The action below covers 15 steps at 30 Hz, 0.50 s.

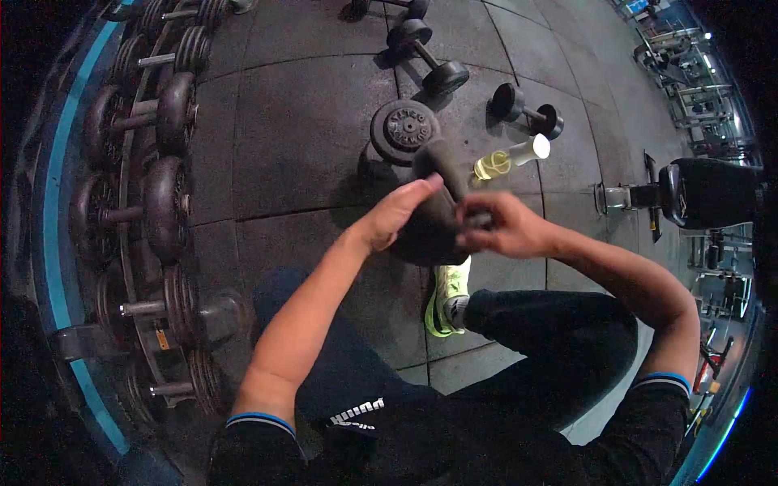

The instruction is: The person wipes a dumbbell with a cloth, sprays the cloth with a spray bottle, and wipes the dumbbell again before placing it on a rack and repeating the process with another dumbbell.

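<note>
The bundle [429, 233], dark and too blurred to name more closely, is up between my hands, in front of my body and over the floor [292, 174]. My left hand [393, 215] grips its left side, thumb laid along it, the other fingers mostly hidden; I take that as the side that steadies it. My right hand [506, 227] is at its right side with fingers curled, but the blur is such that I cannot tell whether they are closed on it. Holding it there, I judge, lets both hands reach it and keeps it in my sight. My left forearm [316, 300] slants up from the lower left, while my right elbow is bent outward and the right forearm [612, 263] comes in across. Just below the bundle shows my shoe [451, 296]. Beyond it a round plate [405, 130] faces up, with a bottle [512, 157] to its right, standing or lying I cannot tell. Farther out are two dumbbells [427, 55] [527, 112]. A loaded rack [150, 251] lines the floor's left edge, probably to leave the middle free; a bench [715, 194] is toward the right edge.
</note>
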Tool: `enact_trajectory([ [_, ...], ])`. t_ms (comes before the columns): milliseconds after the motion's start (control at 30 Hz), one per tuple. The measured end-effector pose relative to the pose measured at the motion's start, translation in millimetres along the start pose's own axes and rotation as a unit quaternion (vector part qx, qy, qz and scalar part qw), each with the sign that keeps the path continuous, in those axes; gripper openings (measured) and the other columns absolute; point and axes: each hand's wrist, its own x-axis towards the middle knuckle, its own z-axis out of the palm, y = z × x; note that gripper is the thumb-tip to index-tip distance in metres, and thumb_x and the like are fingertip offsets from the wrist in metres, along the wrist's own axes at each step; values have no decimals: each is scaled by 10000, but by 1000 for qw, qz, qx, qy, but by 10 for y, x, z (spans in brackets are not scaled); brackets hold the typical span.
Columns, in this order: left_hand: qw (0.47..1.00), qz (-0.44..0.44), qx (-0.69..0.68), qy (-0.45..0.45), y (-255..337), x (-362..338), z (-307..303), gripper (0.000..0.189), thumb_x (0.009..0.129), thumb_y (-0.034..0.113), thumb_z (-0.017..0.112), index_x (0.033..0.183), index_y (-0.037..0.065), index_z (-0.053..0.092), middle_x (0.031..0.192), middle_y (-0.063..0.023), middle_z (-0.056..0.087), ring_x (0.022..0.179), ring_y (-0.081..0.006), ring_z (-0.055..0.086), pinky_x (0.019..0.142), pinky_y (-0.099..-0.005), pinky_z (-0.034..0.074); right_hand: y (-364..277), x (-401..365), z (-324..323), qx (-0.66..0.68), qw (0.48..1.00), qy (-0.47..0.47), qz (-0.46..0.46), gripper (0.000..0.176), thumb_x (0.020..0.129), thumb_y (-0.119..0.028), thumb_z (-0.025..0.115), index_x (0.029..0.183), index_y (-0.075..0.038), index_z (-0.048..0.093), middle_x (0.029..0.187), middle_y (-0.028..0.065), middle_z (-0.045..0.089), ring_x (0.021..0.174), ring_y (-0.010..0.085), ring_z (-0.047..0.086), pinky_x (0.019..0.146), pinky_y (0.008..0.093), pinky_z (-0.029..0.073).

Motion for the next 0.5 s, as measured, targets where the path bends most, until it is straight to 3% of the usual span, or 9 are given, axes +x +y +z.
enact_trajectory([
  [100,957,106,260,74,-143,82,39,202,896,178,660,1050,58,610,929,10,605,881,-103,581,821,-266,481,74,-54,-124,24,989,-141,44,322,921,-139,690,1185,-5,563,1049,75,634,1002,155,618,858,310,525],
  [167,922,156,343,88,-97,9,255,186,833,72,662,1010,64,605,881,23,564,824,-88,545,774,-232,458,326,-38,-195,113,991,-7,65,394,915,-152,702,1247,-13,541,1070,78,639,1045,161,609,884,324,516],
  [200,915,112,375,94,-32,-34,375,196,779,25,626,970,66,624,868,5,566,793,-92,544,721,-230,444,447,-21,-187,158,983,59,76,431,911,-158,708,1278,-18,530,1081,79,641,1067,164,605,898,332,512],
  [233,898,157,407,63,-31,-41,445,176,770,22,620,942,59,627,855,-4,562,775,-96,541,697,-237,437,475,9,-98,42,980,190,-47,415,905,-164,694,1271,-33,550,1006,89,673,914,144,627,828,311,508],
  [267,875,202,439,32,-23,-41,512,156,761,19,615,914,53,629,843,-14,558,758,-99,538,674,-245,430,540,46,-91,62,985,149,-55,393,903,-149,689,1255,-28,561,990,89,674,912,142,627,826,310,508],
  [333,849,269,454,-23,-25,-17,620,147,746,0,592,886,33,619,852,-77,559,810,-200,573,707,-318,454,718,165,-73,102,990,64,-72,353,898,-118,677,1223,-17,585,959,89,676,906,140,626,822,307,507],
  [367,828,273,489,-23,-53,-24,601,144,741,-4,596,880,29,616,873,-89,558,845,-223,576,731,-338,459,891,275,-85,37,997,5,-67,272,873,-59,657,1134,9,618,892,85,676,863,129,626,777,303,516],
  [467,787,279,550,21,-74,-53,548,156,749,3,624,902,33,610,935,-104,565,932,-249,586,802,-361,473,1094,344,-47,143,985,94,5,221,852,-37,643,1063,29,626,871,86,682,825,124,630,722,296,519],
  [500,776,281,562,41,-61,-73,528,166,756,8,636,917,38,609,955,-106,569,958,-250,590,826,-362,476,1088,337,-2,120,971,205,-41,239,833,-45,661,1052,39,613,860,104,675,791,126,637,709,291,527],
])
